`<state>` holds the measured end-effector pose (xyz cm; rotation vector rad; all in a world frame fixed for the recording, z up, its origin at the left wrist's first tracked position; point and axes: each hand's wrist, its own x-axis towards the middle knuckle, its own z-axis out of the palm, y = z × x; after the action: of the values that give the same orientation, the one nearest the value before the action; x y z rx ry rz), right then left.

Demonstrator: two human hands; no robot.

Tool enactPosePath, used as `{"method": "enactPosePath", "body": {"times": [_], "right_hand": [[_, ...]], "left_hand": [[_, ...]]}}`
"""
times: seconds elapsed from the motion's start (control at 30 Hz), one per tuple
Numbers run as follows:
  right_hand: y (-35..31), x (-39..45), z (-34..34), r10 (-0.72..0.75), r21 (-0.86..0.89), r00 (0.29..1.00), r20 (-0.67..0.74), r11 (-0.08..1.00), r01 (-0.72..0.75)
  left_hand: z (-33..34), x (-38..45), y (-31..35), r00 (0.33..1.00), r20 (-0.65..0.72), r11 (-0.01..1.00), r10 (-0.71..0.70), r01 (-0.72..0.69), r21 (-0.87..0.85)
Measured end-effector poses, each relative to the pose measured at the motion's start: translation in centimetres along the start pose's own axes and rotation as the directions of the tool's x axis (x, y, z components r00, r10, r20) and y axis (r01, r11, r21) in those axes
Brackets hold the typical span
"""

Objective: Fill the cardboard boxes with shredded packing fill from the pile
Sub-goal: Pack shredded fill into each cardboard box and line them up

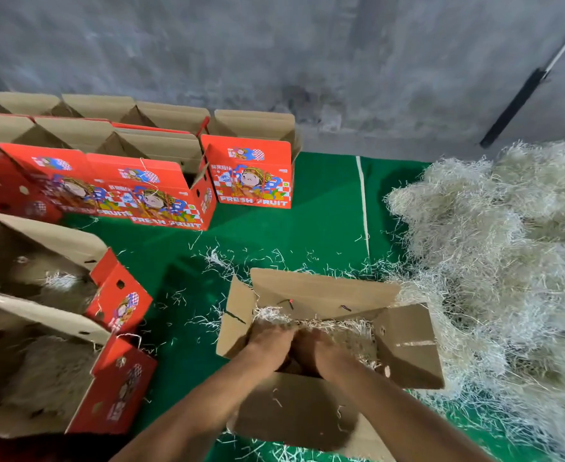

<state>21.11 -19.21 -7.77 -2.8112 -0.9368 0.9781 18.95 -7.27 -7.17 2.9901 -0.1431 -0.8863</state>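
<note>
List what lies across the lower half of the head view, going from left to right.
Two red fruit boxes with fill inside → green mat strewn with loose strands → open cardboard box with both hands pressed into its fill → pile of shredded packing fill.

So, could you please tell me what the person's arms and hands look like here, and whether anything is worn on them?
Both forearms are bare, with no sleeves in view. The left hand and right hand show no gloves, watch or bands; motion blur hides any rings.
</note>
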Motion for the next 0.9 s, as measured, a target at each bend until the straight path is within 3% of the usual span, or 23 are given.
{"method": "enactPosePath", "body": {"times": [0.07,0.2,0.33,0.4,0.6,0.67,0.77,0.9], "right_hand": [[0.4,-0.4,-0.6,-0.022,0.068,0.989,-0.145,0.997,0.033],[1.2,0.6,-0.4,0.207,0.343,0.957,-0.202,0.931,-0.129],[3.2,1.2,0.3,0.116,0.152,0.982,-0.147,0.984,-0.094],[4.5,0.8,0.4,0.108,0.02,0.987,-0.119,0.994,-0.106],[7.5,-2.3,0.6,0.203,0.42,0.952,-0.23,0.903,-0.092],[7.1,-3.2,0.7,0.266,0.514,0.912,-0.312,0.854,-0.073],[6.0,-4.5,0.5,0.319,0.577,0.909,-0.27,0.809,-0.112],[6.0,-5.5,-0.8,0.364,0.346,0.861,-0.356,0.907,-0.241]], "left_hand": [[0.5,-0.3,-0.3,0.999,0.003,0.998,0.053,-0.053,-0.046],[0.5,0.2,-1.3,0.996,0.04,0.956,0.08,-0.066,-0.285],[1.4,1.1,-2.0,0.995,0.024,0.905,0.092,-0.074,-0.418],[1.5,1.6,-1.6,0.999,-0.004,0.84,0.055,-0.048,-0.541],[1.1,2.2,-1.3,0.995,0.053,0.603,-0.084,0.093,-0.792],[0.2,1.8,-1.4,0.999,0.002,0.484,-0.043,0.022,-0.875],[-1.8,0.1,-1.9,0.986,-0.166,0.361,-0.013,-0.15,-0.92],[-3.8,-2.5,-2.7,0.963,-0.261,0.505,0.067,-0.258,-0.824]]}}
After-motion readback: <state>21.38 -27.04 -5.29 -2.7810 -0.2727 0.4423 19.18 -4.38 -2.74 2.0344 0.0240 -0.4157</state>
